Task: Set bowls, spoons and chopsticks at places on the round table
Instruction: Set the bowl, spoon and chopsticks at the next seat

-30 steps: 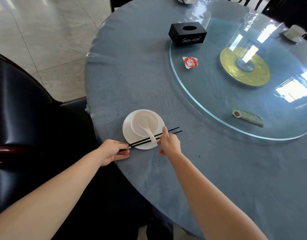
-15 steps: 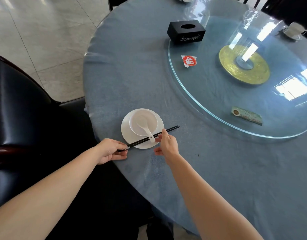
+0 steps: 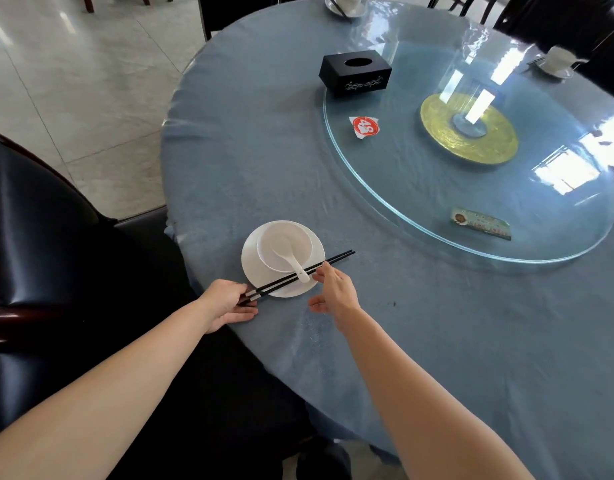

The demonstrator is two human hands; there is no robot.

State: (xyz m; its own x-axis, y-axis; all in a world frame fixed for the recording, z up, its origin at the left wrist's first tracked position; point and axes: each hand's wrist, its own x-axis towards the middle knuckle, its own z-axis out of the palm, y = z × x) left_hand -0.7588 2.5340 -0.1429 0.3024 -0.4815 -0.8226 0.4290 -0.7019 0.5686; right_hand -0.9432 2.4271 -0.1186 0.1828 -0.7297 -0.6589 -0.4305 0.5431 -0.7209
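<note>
Ok so this place is nearly sorted. The bowl (image 3: 285,237) sits on its saucer (image 3: 255,271) near my edge of the surface (image 3: 250,150), and the spoon (image 3: 287,255) lies in it with the handle poking over the rim toward me. The chopsticks (image 3: 333,260) are laid across the saucer's near side, on top of the spoon handle, tips out over the cloth.

My left hand (image 3: 227,303) has the butt ends pinched in curled fingers. My right hand (image 3: 336,292) is loose and spread, just fingertips touching the sticks beside the spoon handle, thumb well clear. So I'd say I'm only squaring the pair up here.

Further round I can spot a setting at the far edge (image 3: 345,3) and a setting on the far right (image 3: 556,62), both too small to check for chopsticks. How many places are left, no idea from this angle.
</note>
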